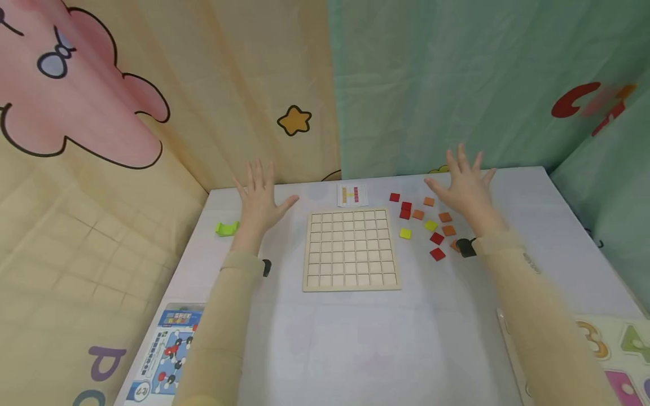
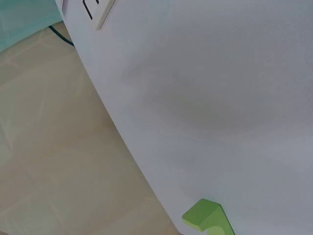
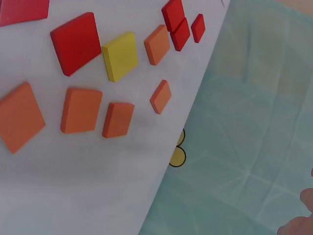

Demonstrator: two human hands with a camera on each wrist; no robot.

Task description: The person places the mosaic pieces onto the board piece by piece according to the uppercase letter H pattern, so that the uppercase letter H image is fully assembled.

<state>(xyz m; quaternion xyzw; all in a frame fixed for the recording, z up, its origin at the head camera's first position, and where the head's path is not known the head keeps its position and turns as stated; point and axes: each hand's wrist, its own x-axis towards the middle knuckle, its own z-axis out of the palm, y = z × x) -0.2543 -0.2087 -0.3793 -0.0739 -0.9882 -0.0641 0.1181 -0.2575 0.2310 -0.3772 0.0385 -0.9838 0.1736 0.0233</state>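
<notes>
Both hands are held out with fingers spread, and neither holds anything. The left hand is between a green curved block and a wooden grid board. To the right of the board, the right hand is nearest the scattered square tiles. Among them are red tiles, orange tiles and yellow tiles. Behind the board lies a small pattern card with coloured squares. In the right wrist view, fingertips show at the lower right edge, apart from the orange tile.
A boxed set with molecule pictures lies at the table's front left, partly behind the left sleeve. A number puzzle board is at the front right, partly covered by the right sleeve. Curtains hang along the table's back edge.
</notes>
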